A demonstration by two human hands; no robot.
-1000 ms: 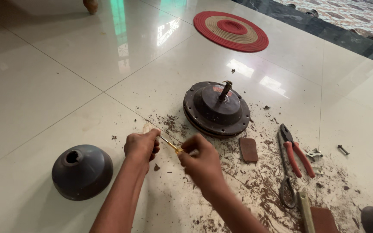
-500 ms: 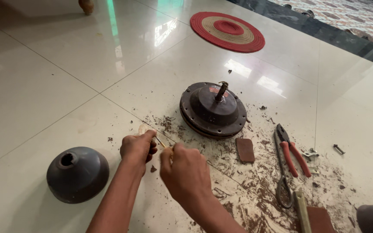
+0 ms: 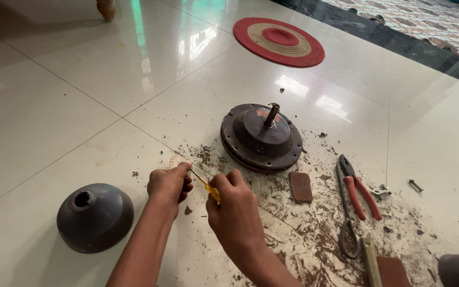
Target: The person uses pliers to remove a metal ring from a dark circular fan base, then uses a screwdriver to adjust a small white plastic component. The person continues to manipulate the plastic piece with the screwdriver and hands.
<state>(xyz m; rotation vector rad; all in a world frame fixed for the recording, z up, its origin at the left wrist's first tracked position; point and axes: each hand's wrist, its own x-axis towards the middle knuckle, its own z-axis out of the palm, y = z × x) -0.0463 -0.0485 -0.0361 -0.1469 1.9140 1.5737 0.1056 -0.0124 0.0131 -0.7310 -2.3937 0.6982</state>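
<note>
My left hand (image 3: 170, 183) is closed around a small pale piece whose tip shows just above the knuckles. My right hand (image 3: 233, 208) grips a small screwdriver with a yellow handle (image 3: 210, 190), its thin shaft pointing toward the left hand. Both hands hover low over the tiled floor (image 3: 70, 95), in front of a dark round fan motor housing (image 3: 261, 137) with a short shaft standing up from its middle.
A dark dome-shaped cover (image 3: 94, 216) lies left of my arms. Red-handled pliers (image 3: 354, 199), a brown flat piece (image 3: 300, 186), a bolt (image 3: 415, 185) and dirt debris lie at the right. A round red mat (image 3: 279, 41) sits farther back.
My right hand has shifted slightly toward me and to the right, still holding the screwdriver against the piece in the left hand. The view has drifted a little.
</note>
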